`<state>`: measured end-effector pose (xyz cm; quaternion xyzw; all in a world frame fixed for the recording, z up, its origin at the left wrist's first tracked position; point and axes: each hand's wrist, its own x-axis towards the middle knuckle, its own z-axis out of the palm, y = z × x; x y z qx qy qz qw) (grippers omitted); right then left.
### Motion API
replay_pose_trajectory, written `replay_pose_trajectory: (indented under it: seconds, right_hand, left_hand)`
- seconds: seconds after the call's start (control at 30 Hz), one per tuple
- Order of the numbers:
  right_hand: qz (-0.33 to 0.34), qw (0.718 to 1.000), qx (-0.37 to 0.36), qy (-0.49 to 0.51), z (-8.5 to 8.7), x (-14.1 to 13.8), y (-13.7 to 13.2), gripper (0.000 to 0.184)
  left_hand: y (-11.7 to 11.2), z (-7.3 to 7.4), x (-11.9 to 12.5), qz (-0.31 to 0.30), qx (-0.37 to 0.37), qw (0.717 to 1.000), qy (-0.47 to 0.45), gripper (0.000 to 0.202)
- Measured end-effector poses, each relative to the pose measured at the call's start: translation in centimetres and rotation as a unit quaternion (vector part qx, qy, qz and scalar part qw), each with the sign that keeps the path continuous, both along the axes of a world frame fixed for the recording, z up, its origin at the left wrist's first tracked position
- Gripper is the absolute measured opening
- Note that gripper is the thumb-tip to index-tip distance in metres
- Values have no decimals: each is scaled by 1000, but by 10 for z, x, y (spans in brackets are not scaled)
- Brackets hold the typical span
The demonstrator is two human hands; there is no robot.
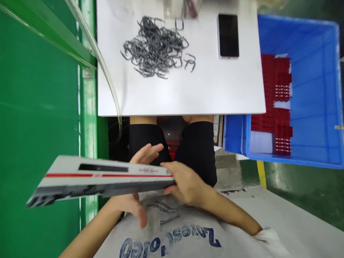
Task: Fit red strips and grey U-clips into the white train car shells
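Observation:
My right hand (188,182) is closed around the narrow right end of a long white and grey plastic shell (107,175). This shell has a red stripe, a black window-like strip and a slanted left end, like the body of a toy train. It is held over my lap, pointing left. Passing behind it, my left hand (131,206) has its thumb and fingers spread on either side; the palm is partly hidden. Whether the left hand touches the shell, I cannot tell. Some motion blur smears both hands.
A white table (188,93) holds a pile of grey plastic clips (156,46) and a black phone (228,36). To the right stands a blue crate (314,89) with red slotted parts (282,82). A clear hose (103,62) hangs beside a green machine frame (90,143) on the left.

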<state>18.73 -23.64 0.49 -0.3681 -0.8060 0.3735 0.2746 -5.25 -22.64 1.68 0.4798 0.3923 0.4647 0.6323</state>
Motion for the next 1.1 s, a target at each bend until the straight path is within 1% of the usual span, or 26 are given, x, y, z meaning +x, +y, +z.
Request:
replay_pose_trajectory:
  seconds: [0.03,0.07,0.1,0.13,0.17,0.23,0.3,0.37,0.43,0.5,0.57,0.63,0.7,0.77,0.8,0.87,0.9,0.97,1.03,1.1]
  right_hand:
    - [19,999,-29,14,-4,-16,-2,75]
    - [41,998,-51,23,-8,-29,-3,74]
    - [61,996,-65,24,-10,-39,-1,75]
    - [75,994,-71,20,-12,-44,2,76]
    - [86,994,-69,8,-13,-45,8,78]
    - [84,995,-47,-33,-12,-36,26,73]
    - [52,996,-10,-73,-7,-15,53,52]
    - [-12,995,53,-80,2,10,88,30]
    - [-93,985,124,-79,13,33,130,20]
    - [-162,969,156,-99,21,52,177,21]
    - [-227,952,149,-142,23,62,225,27]
    - [-286,929,136,-190,20,64,266,36]
    - [-310,914,131,-228,13,61,296,48]
    - [-298,913,129,-249,8,56,313,51]
    - [-287,915,126,-254,6,55,318,47]
    - [-273,922,119,-249,4,54,323,34]
    - [-271,925,113,-241,4,54,323,29]
    - [-272,931,103,-222,7,58,322,25]
    - [-266,937,104,-201,12,63,317,26]
    - [-229,948,121,-187,18,70,307,32]
  left_hand:
    - [4,4,9,8,-5,1000,-26,107]
    - [9,8,14,20,-12,998,-60,78]
    - [16,13,16,34,-21,995,-94,51]
    - [23,18,14,46,-27,991,-121,34]
    - [30,21,10,55,-29,988,-139,28]
    - [43,24,-4,58,-17,987,-150,27]
    - [49,17,-17,48,-6,989,-141,27]
    - [48,3,-22,24,-30,992,-122,29]
    - [43,-15,-22,-13,-86,993,-77,34]
    - [36,-29,-17,-62,-139,988,4,40]
    - [34,-35,-12,-96,-151,980,89,44]
    - [36,-34,-10,-118,-143,974,128,46]
    - [40,-29,-9,-146,-149,971,119,50]
    - [46,-23,-10,-166,-166,965,117,57]
    - [48,-21,-12,-167,-169,963,127,58]
    - [51,-17,-14,-161,-155,963,150,53]
    - [52,-16,-15,-159,-145,965,153,49]
    - [55,-13,-16,-151,-124,970,142,44]
    - [57,-10,-16,-136,-107,975,141,42]
    - [57,-8,-16,-129,-93,977,140,42]
